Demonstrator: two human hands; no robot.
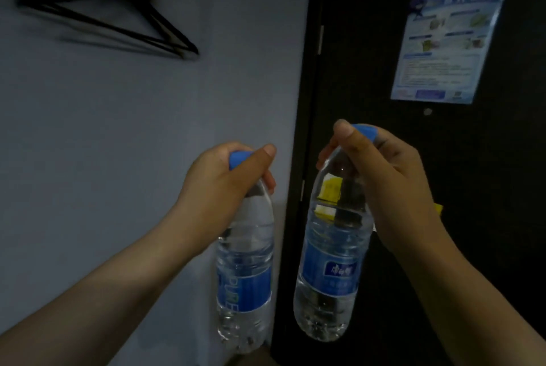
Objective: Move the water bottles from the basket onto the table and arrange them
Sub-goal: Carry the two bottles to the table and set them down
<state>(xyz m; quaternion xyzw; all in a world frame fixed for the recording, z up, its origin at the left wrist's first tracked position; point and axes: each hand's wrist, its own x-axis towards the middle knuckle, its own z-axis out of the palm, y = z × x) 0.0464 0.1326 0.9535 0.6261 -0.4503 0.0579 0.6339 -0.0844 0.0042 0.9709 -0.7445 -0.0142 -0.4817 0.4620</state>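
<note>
Clear plastic, both water bottles hang in the air, each full of water with a blue cap and blue label. Left hand [224,185] curls its fingers round the neck of the left bottle [243,271], before a grey wall [118,129]. Right hand [384,182] pinches the cap of the right bottle [331,262], before a black door [369,55] bearing a notice [446,43].

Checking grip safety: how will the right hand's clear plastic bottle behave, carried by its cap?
The clear plastic water bottle looks full, so probably heavy. Gripped by the right hand only at its blue cap, it may swing. Ribbed walls likely dent if squeezed.
</note>
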